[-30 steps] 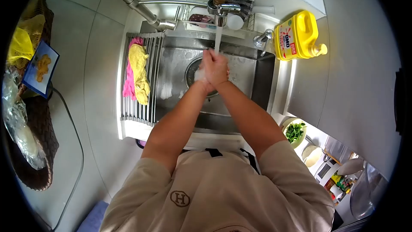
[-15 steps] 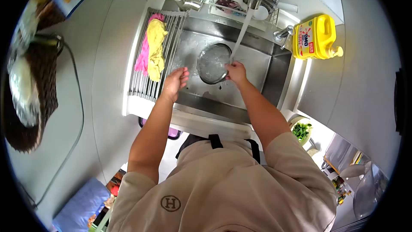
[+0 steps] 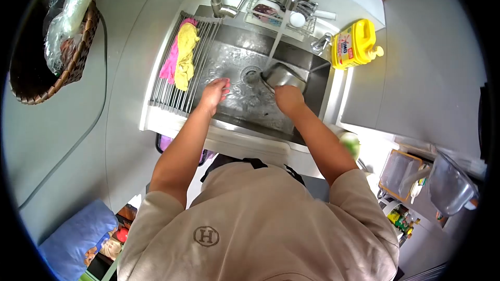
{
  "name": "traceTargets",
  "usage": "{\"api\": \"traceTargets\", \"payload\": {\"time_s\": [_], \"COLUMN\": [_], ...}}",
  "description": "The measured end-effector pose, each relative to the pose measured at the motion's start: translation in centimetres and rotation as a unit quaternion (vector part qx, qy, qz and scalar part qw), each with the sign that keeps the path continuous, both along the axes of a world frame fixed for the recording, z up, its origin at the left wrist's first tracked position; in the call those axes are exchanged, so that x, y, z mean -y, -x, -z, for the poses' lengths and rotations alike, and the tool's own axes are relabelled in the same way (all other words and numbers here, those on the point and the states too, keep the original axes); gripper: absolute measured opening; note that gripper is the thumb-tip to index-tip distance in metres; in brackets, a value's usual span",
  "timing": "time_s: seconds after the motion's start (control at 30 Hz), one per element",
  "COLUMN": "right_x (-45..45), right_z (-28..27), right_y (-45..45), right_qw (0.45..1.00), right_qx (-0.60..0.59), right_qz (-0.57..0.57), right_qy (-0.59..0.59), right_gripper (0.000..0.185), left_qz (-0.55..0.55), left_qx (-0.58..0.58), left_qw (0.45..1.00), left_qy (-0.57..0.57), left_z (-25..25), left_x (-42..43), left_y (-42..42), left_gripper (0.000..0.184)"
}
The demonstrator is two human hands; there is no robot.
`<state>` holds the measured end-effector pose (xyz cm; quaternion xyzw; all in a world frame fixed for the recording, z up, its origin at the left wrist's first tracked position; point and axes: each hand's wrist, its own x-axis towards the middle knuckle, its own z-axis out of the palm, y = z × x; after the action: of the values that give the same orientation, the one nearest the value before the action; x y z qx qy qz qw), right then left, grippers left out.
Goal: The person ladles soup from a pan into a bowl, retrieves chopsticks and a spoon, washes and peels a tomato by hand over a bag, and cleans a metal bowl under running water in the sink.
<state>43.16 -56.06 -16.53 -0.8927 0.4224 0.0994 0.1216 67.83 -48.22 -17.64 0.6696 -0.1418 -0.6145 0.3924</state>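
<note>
Landmark: the sink (image 3: 221, 57). Near its front edge, the left hand (image 3: 214, 93) hovered with loosely curled fingers, no object visible in it. The right hand (image 3: 290, 99) was clamped on the rim of a metal bowl (image 3: 285, 75), tipped inside the sink right of the drain (image 3: 251, 75), probably to shed water. Yellow cloth (image 3: 185, 57) and pink cloth (image 3: 171, 65) lay on a rack (image 3: 174, 99) over the sink's left side, presumably to drip. Behind, the faucet (image 3: 290, 3) ran; a yellow bottle (image 3: 349, 47) stood far right, likely for reach.
</note>
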Motion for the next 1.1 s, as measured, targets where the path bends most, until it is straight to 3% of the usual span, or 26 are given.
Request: {"api": "traceTargets", "payload": {"time_s": [0.1,0.3,0.33,0.4,0.5,0.6,0.63,0.73,0.77,0.8,0.83,0.9,0.93,0.97,1.03,1.07,1.1], "right_x": [-0.4,0.7,0.8,1.1,0.5,-0.5,-0.7,-0.2,0.4,1.7,2.9,6.6,8.4,10.0,12.3,13.3,14.1], "right_z": [-0.8,-3.7,-3.9,-4.3,-3.7,-2.6,-2.5,-3.4,-3.4,-3.3,-4.3,-6.3,-6.9,-7.5,-6.9,-6.5,-6.8], "right_y": [1.4,2.1,2.1,1.8,1.0,0.0,-0.2,0.8,1.9,3.5,4.6,6.9,7.6,8.4,9.3,9.9,9.8], "right_qw": [0.998,0.942,0.891,0.734,0.616,0.485,0.439,0.532,0.712,0.849,0.933,0.897,0.897,0.925,0.95,0.958,0.98], "right_qx": [-0.053,0.245,0.332,0.486,0.577,0.645,0.663,0.548,0.47,0.36,0.223,0.313,0.307,0.236,0.135,0.084,0.013], "right_qz": [0.039,0.228,0.306,0.435,0.483,0.498,0.495,0.486,0.44,0.369,0.278,0.284,0.194,0.176,0.118,0.09,0.116], "right_qy": [-0.003,0.034,-0.043,-0.191,-0.233,-0.318,-0.35,-0.425,-0.279,-0.117,0.05,0.13,0.251,0.242,0.254,0.258,0.163], "right_gripper": [0.015,0.025,0.025,0.025,0.023,0.023,0.024,0.027,0.027,0.026,0.025,0.015,0.016,0.03,0.041,0.047,0.06], "left_qz": [0.015,0.032,0.037,0.045,0.041,0.009,0.007,-0.001,-0.001,0.005,0.01,0.015,0.034,0.053,0.09,0.086,0.081], "left_qx": [0.019,-0.01,-0.029,-0.086,-0.163,-0.201,-0.215,-0.219,-0.208,-0.162,-0.115,-0.036,-0.096,-0.154,-0.217,-0.195,-0.173], "left_qw": [1.0,0.999,0.998,0.995,0.986,0.979,0.975,0.974,0.977,0.986,0.993,0.999,0.995,0.986,0.971,0.976,0.981], "left_qy": [0.003,-0.028,-0.039,-0.039,-0.019,0.037,0.059,0.051,0.037,0.026,0.016,0.002,-0.009,-0.022,-0.047,-0.038,-0.028], "left_z": [0.2,0.8,1.6,1.9,-3.7,-3.4,-3.4,-1.3,-1.0,-1.5,-2.2,-1.8,-0.4,1.1,1.1,0.4,-0.7], "left_x": [0.6,0.3,0.2,0.3,0.5,1.4,1.7,2.5,2.7,2.8,2.9,3.4,4.0,4.6,6.5,7.4,8.1], "left_y": [0.9,3.4,3.7,4.1,5.2,5.0,4.5,2.9,2.7,3.4,4.2,6.4,7.4,8.3,10.4,11.6,12.9], "left_gripper": [0.03,0.042,0.045,0.062,0.079,0.074,0.056,0.039,0.037,0.036,0.035,0.033,0.037,0.043,0.053,0.046,0.039]}}
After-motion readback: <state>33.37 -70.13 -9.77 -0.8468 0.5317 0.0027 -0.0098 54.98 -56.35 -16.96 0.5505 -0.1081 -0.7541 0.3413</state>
